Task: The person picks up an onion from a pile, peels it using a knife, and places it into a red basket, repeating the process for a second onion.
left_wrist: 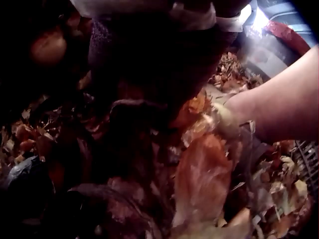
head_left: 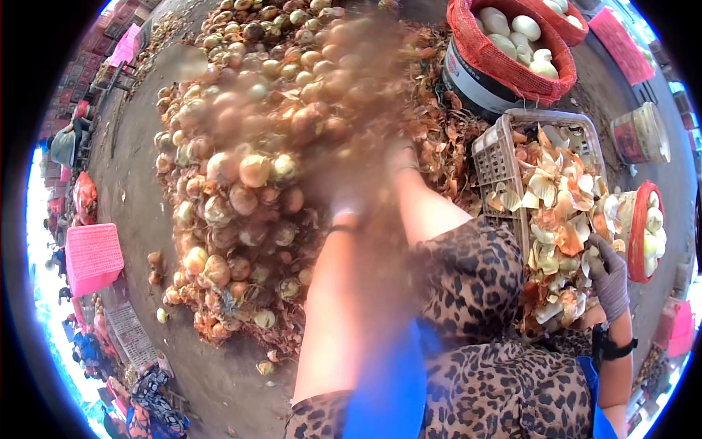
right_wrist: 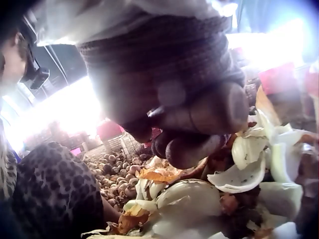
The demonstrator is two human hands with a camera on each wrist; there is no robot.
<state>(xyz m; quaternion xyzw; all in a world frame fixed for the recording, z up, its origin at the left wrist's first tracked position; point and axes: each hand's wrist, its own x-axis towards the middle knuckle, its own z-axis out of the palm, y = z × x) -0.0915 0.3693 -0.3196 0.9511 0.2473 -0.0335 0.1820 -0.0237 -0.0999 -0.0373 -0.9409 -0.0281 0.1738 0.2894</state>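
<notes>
The gloved right hand [head_left: 608, 276] is above the right side of a crate [head_left: 504, 164] heaped with onion peels [head_left: 559, 212]. In the right wrist view its fingers [right_wrist: 187, 149] are curled, and a small shiny thing [right_wrist: 153, 112] shows between them, too unclear to name. Just below are a pale peeled onion [right_wrist: 189, 199] and a curved white layer [right_wrist: 239, 179]. The gloved left hand [left_wrist: 154, 59] is a dark shape above brown peels [left_wrist: 204, 174] in the left wrist view; its fingers are lost in shadow. I cannot make it out in the head view, whose middle is blurred.
Unpeeled onions [head_left: 241, 197] are piled on the ground at left and centre. A bucket with a red net [head_left: 457, 36] holds peeled onions at the upper right; a smaller red-rimmed container [head_left: 635, 256] stands beside the crate. The person's legs [head_left: 333, 314] reach into the pile.
</notes>
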